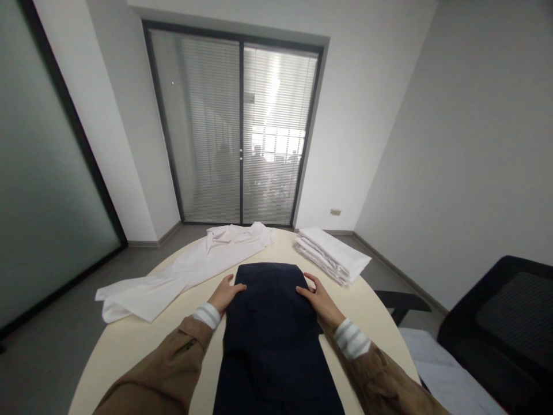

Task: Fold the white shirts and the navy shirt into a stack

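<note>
A dark navy garment (273,323), its exact kind unclear, lies lengthwise in front of me and runs out of the bottom of the view. Its far edge is straight and its sides look folded in. My left hand (225,293) grips the far left side, thumb on top and fingers at the edge. On the opposite side, my right hand (318,298) pinches the far right edge in the same way, its fingertips partly hidden by the cloth.
The round cream table (283,248) carries a loosely spread white garment (173,282) at the far left. A stack of folded white cloth (330,253) sits at the far right. A black chair (501,323) stands at right, with white cloth (444,369) on its seat.
</note>
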Motion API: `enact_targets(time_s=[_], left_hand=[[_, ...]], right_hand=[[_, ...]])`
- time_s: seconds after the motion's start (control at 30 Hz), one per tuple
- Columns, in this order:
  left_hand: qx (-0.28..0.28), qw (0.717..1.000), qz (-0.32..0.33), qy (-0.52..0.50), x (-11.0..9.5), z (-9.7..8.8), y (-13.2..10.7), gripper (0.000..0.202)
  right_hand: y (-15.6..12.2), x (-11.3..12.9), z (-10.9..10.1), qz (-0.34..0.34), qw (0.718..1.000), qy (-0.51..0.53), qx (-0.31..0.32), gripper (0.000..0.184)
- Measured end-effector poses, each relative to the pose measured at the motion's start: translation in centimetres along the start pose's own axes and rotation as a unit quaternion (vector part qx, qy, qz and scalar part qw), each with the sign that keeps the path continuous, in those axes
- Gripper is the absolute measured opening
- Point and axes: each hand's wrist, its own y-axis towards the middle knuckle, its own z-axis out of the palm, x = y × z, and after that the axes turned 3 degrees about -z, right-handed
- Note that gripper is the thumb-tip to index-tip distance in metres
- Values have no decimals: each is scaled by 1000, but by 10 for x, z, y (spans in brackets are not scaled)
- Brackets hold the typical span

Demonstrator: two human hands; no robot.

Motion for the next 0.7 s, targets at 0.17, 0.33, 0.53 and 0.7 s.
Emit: enact_targets(time_s=[0.17,0.33,0.53,0.7], left_hand=[[93,995,-19,-16,-8,-1,-11,32],[143,987,-55,-53,-15,-1,-20,28],[80,993,-52,-70,-8,2,-12,9],[105,989,-93,-42,-9,1,-13,10]], right_hand=[[-7,8,-1,43,996,-43,66,80],[-4,5,-5,38,989,-99,106,48],[15,12,-1,-24,992,-118,38,51],[35,20,6,-2,999,-23,23,64]])
